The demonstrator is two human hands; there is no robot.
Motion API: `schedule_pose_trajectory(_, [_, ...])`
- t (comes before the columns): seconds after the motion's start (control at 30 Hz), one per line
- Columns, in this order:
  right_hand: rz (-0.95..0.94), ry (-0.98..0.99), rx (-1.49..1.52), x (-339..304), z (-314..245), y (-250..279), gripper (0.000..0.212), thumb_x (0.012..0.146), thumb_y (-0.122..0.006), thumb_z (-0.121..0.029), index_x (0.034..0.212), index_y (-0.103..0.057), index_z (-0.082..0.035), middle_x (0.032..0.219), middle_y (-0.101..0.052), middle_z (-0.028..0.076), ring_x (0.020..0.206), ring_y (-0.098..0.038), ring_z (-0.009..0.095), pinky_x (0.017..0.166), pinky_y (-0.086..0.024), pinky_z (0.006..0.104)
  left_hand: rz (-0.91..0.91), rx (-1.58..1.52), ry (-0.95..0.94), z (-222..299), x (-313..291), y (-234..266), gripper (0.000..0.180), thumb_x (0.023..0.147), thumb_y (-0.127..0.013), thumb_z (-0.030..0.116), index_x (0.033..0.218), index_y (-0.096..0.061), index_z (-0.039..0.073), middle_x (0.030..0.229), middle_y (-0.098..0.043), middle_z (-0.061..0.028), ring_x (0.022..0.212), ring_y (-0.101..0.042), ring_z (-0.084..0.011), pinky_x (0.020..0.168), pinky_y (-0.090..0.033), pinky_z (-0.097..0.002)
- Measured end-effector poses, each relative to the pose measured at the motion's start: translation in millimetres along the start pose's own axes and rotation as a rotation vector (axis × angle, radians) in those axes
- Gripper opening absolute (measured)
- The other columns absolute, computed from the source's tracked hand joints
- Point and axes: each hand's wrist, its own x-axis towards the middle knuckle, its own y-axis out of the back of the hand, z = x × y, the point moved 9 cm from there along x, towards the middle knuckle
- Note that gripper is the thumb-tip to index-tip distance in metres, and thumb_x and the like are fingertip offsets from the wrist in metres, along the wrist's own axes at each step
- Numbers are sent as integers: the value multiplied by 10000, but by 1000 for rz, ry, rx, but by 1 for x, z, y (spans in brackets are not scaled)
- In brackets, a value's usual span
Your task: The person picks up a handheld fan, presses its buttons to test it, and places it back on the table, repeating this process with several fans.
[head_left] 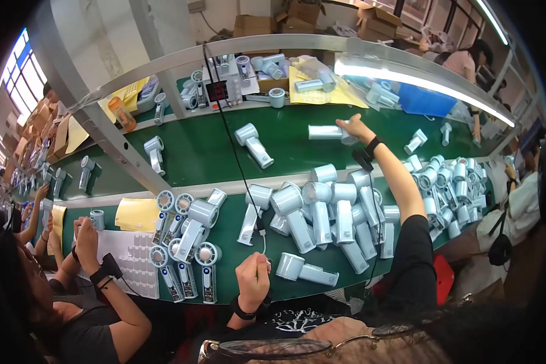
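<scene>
My right hand (353, 128) is stretched far out over the green conveyor belt (200, 151), its fingers closed on the head end of a pale blue hand-held fan (324, 131) lying on the belt. My left hand (253, 280) is a fist at the near edge of the green bench (230, 285), gripping the end of a thin white cable (264, 242) that joins a black cable (230, 145) hanging from above. Right of that hand lies one fan (303, 270). Behind it sits a heap of the same fans (333, 212).
Several finished fans (185, 255) stand in rows left of my left hand. A co-worker's hands (86, 233) work over a white sheet (130, 261) at the left. More fans (449, 182) pile up at the right beside another person (519, 206). Single fans (253, 144) ride the belt.
</scene>
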Motion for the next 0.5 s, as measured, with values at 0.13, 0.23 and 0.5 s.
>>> schedule_pose_trajectory(0.13, [-18, 41, -811, 24, -17, -12, 978, 787, -554, -681, 1421, -238, -8, 1292, -485, 177, 1316, -310, 376, 991, -274, 661, 2, -3, 15, 0, 3, 2, 317, 952, -452, 74, 649, -473, -17, 568, -486, -96, 483, -486, -242, 463, -352, -334])
schedule_pose_trajectory(0.23, [-90, 255, -1282, -30, -116, -108, 902, 791, -504, -713, 1356, -427, -13, 1430, -353, 202, 1370, -241, 375, 1008, -236, 670, 30, 0, 42, -5, 0, 13, 321, 951, -450, 71, 643, -474, -17, 566, -483, -95, 482, -485, -243, 463, -350, -337])
schedule_pose_trajectory(0.5, [-373, 569, -1071, -74, -133, -273, 702, 794, -563, -582, 1162, -578, 16, 1257, -477, 244, 1189, -433, 414, 978, -357, 544, 39, 21, 15, -3, 0, 21, 326, 957, -418, 77, 660, -493, -35, 559, -493, -86, 471, -478, -167, 459, -348, -274])
